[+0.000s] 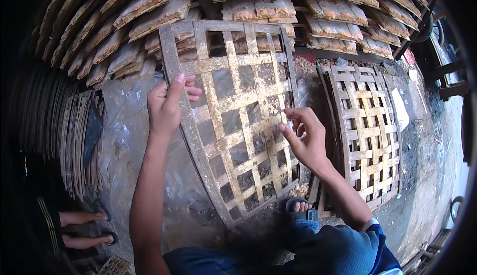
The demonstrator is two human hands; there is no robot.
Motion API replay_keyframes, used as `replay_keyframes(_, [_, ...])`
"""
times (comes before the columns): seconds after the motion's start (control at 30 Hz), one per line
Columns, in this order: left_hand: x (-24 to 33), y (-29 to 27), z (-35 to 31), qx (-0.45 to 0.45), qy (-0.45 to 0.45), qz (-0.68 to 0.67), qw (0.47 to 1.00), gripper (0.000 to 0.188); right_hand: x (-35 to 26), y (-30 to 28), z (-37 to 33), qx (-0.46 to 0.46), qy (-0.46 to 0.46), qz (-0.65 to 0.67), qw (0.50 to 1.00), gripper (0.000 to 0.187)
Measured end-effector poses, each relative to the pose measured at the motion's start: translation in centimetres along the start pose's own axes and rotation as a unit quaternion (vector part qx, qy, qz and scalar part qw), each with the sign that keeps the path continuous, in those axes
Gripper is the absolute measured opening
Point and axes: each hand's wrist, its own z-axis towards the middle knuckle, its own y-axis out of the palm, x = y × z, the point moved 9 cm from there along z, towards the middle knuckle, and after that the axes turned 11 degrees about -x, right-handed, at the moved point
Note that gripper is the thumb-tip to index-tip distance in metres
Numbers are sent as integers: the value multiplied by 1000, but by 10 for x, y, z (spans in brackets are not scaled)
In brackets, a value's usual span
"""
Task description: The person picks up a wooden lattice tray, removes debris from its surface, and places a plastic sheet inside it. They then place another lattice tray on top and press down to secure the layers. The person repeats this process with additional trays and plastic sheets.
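A woven slat rack [246, 98] with a worn wooden frame stands tilted in front of me, its pale strips crusted with crumbs. My left hand [167, 99] is closed round the frame's left rail, thumb on the near face and fingertips reaching through behind it. Over the rack's right part is my right hand [305, 135], thumb and index finger bent with a gap between their tips. Whether it touches the strips I cannot tell.
To the right lies a stack of similar racks [370, 141]. Tiers of crusty slabs [263, 9] fill the back. Thin racks [82, 146] lean upright at the left. Clear plastic sheeting [126, 121] covers the ground. Another person's legs [84, 230] show at lower left.
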Motion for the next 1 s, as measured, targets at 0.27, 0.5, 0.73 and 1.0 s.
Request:
replay_keyframes(0.27, [44, 32, 2, -1, 44, 17, 999, 42, -9, 31, 25, -28, 18, 77, 996, 32])
replay_keyframes(0.5, [64, 38, -7, -27, 78, 39, 996, 40, -24, 27, 17, 19, -24, 103, 994, 27])
replay_keyframes(0.73, [74, 42, -7, -40, 115, 64, 991, 37, -36, 18, 14, 34, -135, 34, 990, 24])
replay_keyframes(1.0, [79, 45, -8, -47, 118, 83, 988, 35, -35, 15, 34, -91, -120, 22, 988, 22])
